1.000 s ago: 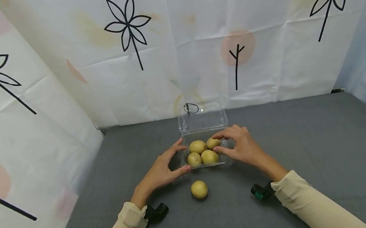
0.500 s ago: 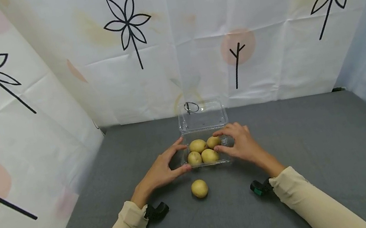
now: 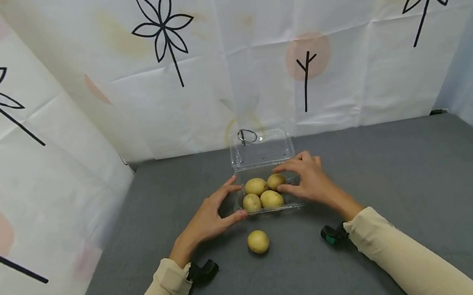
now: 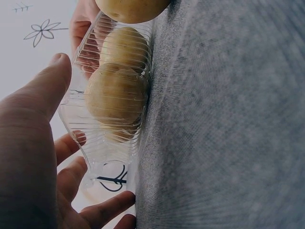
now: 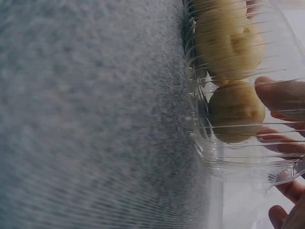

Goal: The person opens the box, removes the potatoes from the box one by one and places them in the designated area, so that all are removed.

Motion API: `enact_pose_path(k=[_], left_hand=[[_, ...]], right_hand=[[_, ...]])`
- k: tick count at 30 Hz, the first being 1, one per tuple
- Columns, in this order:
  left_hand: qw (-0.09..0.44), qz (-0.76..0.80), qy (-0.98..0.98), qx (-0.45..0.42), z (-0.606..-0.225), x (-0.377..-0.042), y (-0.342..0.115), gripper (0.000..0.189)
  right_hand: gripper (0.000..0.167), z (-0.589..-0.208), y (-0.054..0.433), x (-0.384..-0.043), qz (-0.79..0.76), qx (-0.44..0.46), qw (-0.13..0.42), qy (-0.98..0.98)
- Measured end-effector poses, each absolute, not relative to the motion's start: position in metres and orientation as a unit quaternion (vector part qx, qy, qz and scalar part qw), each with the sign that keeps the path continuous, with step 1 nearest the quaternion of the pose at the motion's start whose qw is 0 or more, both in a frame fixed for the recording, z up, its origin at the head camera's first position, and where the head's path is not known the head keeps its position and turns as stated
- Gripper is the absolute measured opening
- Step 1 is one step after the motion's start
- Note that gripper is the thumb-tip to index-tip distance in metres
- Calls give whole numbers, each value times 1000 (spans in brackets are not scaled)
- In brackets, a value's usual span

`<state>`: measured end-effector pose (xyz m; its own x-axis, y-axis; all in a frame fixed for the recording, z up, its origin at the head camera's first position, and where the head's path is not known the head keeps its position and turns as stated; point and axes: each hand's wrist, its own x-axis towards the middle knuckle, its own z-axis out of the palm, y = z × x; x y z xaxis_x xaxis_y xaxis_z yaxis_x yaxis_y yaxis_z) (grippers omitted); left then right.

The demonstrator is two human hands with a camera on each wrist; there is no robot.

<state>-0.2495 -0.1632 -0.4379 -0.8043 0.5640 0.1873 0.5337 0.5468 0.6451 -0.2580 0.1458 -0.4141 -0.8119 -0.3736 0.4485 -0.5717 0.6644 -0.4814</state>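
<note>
A clear plastic clamshell box (image 3: 295, 205) stands with its lid raised and several yellow-brown potatoes (image 3: 272, 199) inside. My left hand (image 3: 208, 220) rests at its left side, thumb tip by the front rim and the other fingers spread along the side and back corner. My right hand (image 3: 310, 179) reaches over the right side. Its thumb and fingertips stand on either side of the back right potato (image 5: 237, 112), close to its upper part, and that potato sits low in the box. One more potato (image 3: 258, 242) lies on the table before the box.
The raised clear lid (image 3: 260, 147) leans toward the patterned white cloth (image 3: 346, 71) behind. Grey cloth (image 3: 411, 181) covers the table. White cloth also rises on both sides.
The fingers of my right hand have parted a little, and more of the back right potato shows. The left hand keeps its place. The whole view has shifted slightly.
</note>
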Motion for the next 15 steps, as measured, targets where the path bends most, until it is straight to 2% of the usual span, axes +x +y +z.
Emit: enact_pose_path(k=[6,15], left_hand=[[22,360,879,313,-437,-250,-163,65],[18,359,880,311,-438,-249,-163,66]], right_hand=[[42,-409,145,-260,309,256,117,-908],[42,-408,143,-261,309,249,95,-913]])
